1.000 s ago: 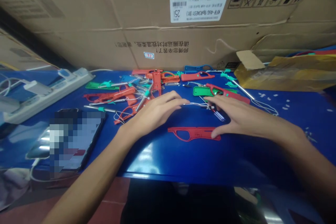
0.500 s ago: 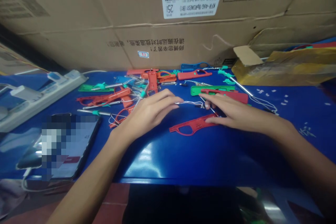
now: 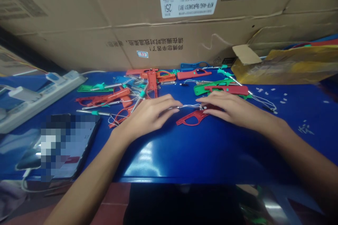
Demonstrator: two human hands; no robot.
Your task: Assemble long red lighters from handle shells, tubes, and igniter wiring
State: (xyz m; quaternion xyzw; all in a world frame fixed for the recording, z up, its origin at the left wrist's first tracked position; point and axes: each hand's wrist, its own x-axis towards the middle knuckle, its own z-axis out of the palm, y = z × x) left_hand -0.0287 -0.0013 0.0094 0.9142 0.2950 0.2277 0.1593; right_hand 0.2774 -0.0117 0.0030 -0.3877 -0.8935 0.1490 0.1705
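My left hand (image 3: 155, 114) pinches the silver end of a thin wired piece, mostly hidden behind the fingers. Twin white wires (image 3: 192, 105) stretch from there to my right hand (image 3: 229, 109). Its thumb and fingers close around a small black part (image 3: 204, 107) at the other end of the wires, partly hidden. Just below lies a red plastic lighter casing half (image 3: 191, 119) with an oval trigger loop, its right end under the right hand. Behind the right hand rest a green casing half (image 3: 202, 88) and a dark red one (image 3: 232, 90).
Red and orange casings (image 3: 113, 96) and metal tubes with green fittings (image 3: 99, 113) pile up left of centre. A phone (image 3: 87, 137) and a white power strip (image 3: 50, 95) occupy the left. Cardboard (image 3: 105, 45) walls the back; a taped box (image 3: 290, 65) stands right.
The right hand has drawn its fingers closer together around the black part. The red casing half below has shifted slightly right and away from me, and the green half behind has tilted.
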